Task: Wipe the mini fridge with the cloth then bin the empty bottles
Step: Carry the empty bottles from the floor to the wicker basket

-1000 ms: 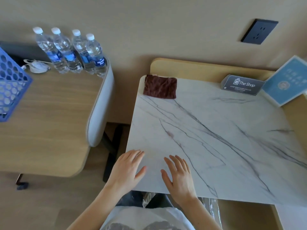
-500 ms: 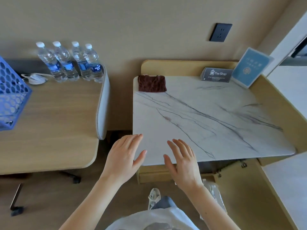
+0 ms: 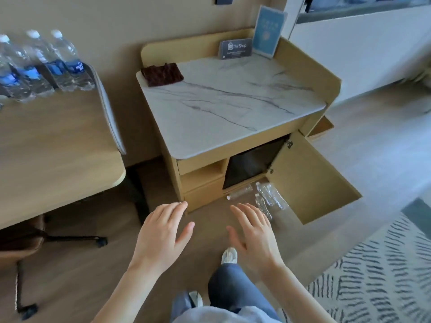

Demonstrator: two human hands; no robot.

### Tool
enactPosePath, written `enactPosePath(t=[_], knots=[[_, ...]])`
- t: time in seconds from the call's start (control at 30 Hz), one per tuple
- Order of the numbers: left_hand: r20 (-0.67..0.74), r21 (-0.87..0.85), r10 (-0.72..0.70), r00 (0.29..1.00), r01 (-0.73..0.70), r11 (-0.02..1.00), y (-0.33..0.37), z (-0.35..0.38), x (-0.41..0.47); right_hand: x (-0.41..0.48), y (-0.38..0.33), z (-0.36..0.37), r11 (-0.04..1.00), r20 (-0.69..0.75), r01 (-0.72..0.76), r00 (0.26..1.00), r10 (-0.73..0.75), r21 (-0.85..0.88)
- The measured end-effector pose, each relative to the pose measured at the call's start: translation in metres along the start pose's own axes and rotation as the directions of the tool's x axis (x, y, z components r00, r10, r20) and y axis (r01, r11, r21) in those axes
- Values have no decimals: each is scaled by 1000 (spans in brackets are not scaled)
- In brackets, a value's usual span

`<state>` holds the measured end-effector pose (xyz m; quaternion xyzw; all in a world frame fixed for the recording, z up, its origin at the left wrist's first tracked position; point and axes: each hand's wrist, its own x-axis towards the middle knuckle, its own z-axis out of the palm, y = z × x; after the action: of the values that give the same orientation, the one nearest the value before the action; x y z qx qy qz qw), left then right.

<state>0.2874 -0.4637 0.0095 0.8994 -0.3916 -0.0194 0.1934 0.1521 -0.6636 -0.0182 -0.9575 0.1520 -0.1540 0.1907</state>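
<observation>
While the left hand (image 3: 161, 231) and right hand (image 3: 254, 236) hover over open floor, fingers spread, holding nothing, the cloth (image 3: 162, 74) lies at the marble top's (image 3: 224, 113) ten-o'clock corner; empty bottles (image 3: 268, 199) lie at the right hand's one o'clock, below the mini fridge (image 3: 251, 165), beside the open door (image 3: 312, 180)

1. cloth (image 3: 162, 74): dark reddish-brown and textured. lies flat on the back left corner of the marble top (image 3: 221, 108), close to the left rim.
2. mini fridge (image 3: 253, 165): dark, flat front. stands upright in the right-hand compartment of the cabinet (image 3: 203, 192), beside the swung-open cabinet door (image 3: 312, 180).
3. empty bottles (image 3: 270, 195): clear plastic, three visible. they lie on their sides on the floor (image 3: 326, 241), just in front of the fridge and near the open door.
</observation>
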Motion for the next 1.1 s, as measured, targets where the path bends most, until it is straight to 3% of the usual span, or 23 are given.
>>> enactPosePath(t=[0.37, 0.53, 0.7, 1.1], knots=[[34, -40, 359, 933, -358, 933, 129, 35, 9, -138, 63, -84, 924, -202, -381, 909, 366, -39], [117, -56, 430, 895, -426, 903, 185, 77, -4, -200, 94, -99, 860, -166, -510, 851, 498, -35], [179, -73, 407, 895, -401, 913, 223, 105, -18, -229, 121, -119, 835, -155, -549, 828, 538, -35], [165, -19, 302, 939, -303, 953, 239, 121, 35, -172, 191, -127, 897, -110, -441, 893, 437, -22]])
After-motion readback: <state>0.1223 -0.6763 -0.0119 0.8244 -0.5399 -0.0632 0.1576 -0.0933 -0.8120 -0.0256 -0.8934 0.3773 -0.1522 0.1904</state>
